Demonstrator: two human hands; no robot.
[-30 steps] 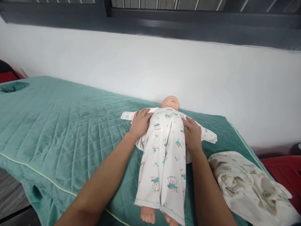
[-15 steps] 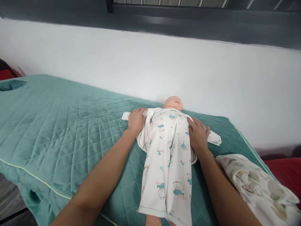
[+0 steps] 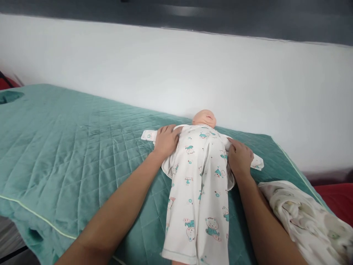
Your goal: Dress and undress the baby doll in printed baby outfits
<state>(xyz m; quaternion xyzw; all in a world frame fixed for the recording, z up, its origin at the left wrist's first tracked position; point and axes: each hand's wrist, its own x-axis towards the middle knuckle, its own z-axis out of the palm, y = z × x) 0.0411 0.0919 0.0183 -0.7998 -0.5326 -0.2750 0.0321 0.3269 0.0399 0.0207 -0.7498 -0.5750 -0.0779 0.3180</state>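
A baby doll [image 3: 204,118] lies on its back, head toward the wall, arms out to the sides. White cloth with cat prints covers it: a top with long sleeves [image 3: 149,135], and trousers [image 3: 187,206] that lie over its front up to the chest. My left hand [image 3: 166,140] is closed over the sleeved upper arm at the left, thumb by the shoulder. At the right, my right hand [image 3: 240,156] has its fingers curled on the other sleeve [image 3: 257,162], index finger near the shoulder. Palms and the covered cloth are hidden.
A green quilted cover [image 3: 91,147] is spread under the doll, with a hole at its far left. Crumpled white printed cloth [image 3: 300,213] lies beside my right forearm. The white wall [image 3: 165,70] stands right behind the doll's head. Something red [image 3: 335,198] is at the right.
My left hand has shifted slightly right, toward the doll's shoulder, with its thumb now on the chest side. My right hand has moved slightly right and its fingers are more curled. The view has tilted down.
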